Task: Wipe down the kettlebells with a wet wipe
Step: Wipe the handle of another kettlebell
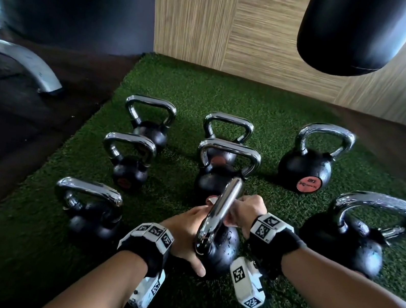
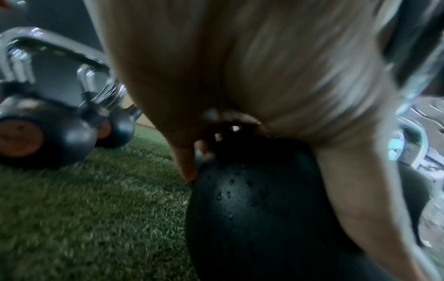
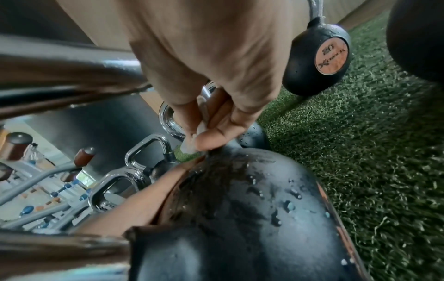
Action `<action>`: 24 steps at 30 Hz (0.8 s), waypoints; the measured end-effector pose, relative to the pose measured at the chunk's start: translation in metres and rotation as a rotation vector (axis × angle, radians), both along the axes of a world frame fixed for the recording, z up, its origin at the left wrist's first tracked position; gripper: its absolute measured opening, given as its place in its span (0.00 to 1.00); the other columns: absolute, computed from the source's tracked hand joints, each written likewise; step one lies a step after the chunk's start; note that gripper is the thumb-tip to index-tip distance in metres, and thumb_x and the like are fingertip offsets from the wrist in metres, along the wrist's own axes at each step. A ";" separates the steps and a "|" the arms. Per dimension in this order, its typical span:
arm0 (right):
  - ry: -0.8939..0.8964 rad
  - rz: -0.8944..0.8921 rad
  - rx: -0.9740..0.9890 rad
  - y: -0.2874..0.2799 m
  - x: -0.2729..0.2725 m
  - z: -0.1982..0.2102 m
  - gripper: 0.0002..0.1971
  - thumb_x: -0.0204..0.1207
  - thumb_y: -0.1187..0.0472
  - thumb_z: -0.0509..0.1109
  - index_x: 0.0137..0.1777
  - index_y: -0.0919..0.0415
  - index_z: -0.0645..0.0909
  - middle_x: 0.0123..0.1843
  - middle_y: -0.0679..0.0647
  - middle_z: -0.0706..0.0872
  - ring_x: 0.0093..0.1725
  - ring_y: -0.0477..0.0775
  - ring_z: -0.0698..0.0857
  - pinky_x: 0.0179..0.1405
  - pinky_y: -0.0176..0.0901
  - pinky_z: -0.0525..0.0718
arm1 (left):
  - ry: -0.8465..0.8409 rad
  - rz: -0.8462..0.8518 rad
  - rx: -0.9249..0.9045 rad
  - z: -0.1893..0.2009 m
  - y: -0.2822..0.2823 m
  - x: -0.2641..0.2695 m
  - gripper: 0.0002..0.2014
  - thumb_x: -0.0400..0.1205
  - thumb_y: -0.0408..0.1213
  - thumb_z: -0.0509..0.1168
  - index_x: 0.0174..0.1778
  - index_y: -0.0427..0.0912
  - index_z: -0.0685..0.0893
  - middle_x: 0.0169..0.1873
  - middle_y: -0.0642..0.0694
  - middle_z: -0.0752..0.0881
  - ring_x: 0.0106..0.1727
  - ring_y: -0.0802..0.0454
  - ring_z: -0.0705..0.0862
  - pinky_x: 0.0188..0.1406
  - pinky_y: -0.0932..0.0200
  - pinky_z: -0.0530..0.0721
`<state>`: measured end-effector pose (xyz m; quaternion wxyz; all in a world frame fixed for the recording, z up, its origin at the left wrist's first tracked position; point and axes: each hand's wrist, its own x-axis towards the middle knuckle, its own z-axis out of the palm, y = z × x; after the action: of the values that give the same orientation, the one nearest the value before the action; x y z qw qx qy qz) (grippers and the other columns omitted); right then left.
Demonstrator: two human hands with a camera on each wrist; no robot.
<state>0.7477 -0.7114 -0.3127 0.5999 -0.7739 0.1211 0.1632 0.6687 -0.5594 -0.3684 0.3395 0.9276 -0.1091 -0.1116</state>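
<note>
Kettlebells crowded ahead and either side, narrow turf lanes between, open turf by the wall, punching bag hanging upper right, machine leg left.

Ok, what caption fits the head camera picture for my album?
Left hand holds a wet kettlebell on green turf; right hand presses a white wipe on its chrome handle.
</note>
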 end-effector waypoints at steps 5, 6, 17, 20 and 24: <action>0.015 0.135 0.002 -0.010 -0.006 0.004 0.12 0.71 0.81 0.71 0.35 0.67 0.75 0.25 0.64 0.82 0.19 0.52 0.80 0.25 0.44 0.85 | 0.067 -0.096 0.026 0.028 0.009 -0.011 0.67 0.57 0.54 0.88 0.87 0.62 0.51 0.79 0.57 0.72 0.79 0.56 0.73 0.78 0.63 0.72; -0.019 0.165 -0.096 -0.015 -0.006 0.004 0.11 0.71 0.77 0.74 0.35 0.65 0.76 0.31 0.63 0.87 0.25 0.55 0.85 0.33 0.50 0.90 | 0.093 -0.095 0.019 0.037 0.013 -0.015 0.68 0.58 0.60 0.86 0.87 0.63 0.48 0.79 0.59 0.74 0.78 0.57 0.74 0.76 0.68 0.70; -0.809 0.731 -0.756 -0.027 0.014 0.035 0.28 0.76 0.65 0.76 0.76 0.51 0.79 0.56 0.58 0.91 0.55 0.58 0.91 0.59 0.48 0.87 | -0.027 0.123 0.285 0.112 -0.012 -0.025 0.30 0.61 0.59 0.80 0.56 0.53 0.83 0.52 0.54 0.87 0.55 0.51 0.87 0.53 0.48 0.90; -0.784 0.699 -0.769 -0.029 0.007 0.037 0.20 0.75 0.62 0.75 0.67 0.52 0.82 0.50 0.56 0.91 0.49 0.58 0.90 0.51 0.45 0.87 | 0.013 0.146 0.349 0.117 -0.011 -0.017 0.29 0.60 0.53 0.82 0.55 0.54 0.81 0.53 0.52 0.87 0.54 0.49 0.87 0.52 0.51 0.88; -0.732 0.677 -0.858 -0.044 -0.002 0.045 0.06 0.73 0.59 0.70 0.50 0.54 0.83 0.40 0.52 0.88 0.43 0.58 0.90 0.38 0.43 0.84 | 0.054 0.008 0.449 0.131 0.005 -0.001 0.43 0.62 0.40 0.85 0.74 0.61 0.78 0.59 0.50 0.87 0.59 0.49 0.86 0.58 0.53 0.86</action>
<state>0.7458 -0.7557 -0.2677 0.1561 -0.9453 -0.2865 0.0065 0.6682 -0.5546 -0.2370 0.1276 0.9770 -0.0689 -0.1564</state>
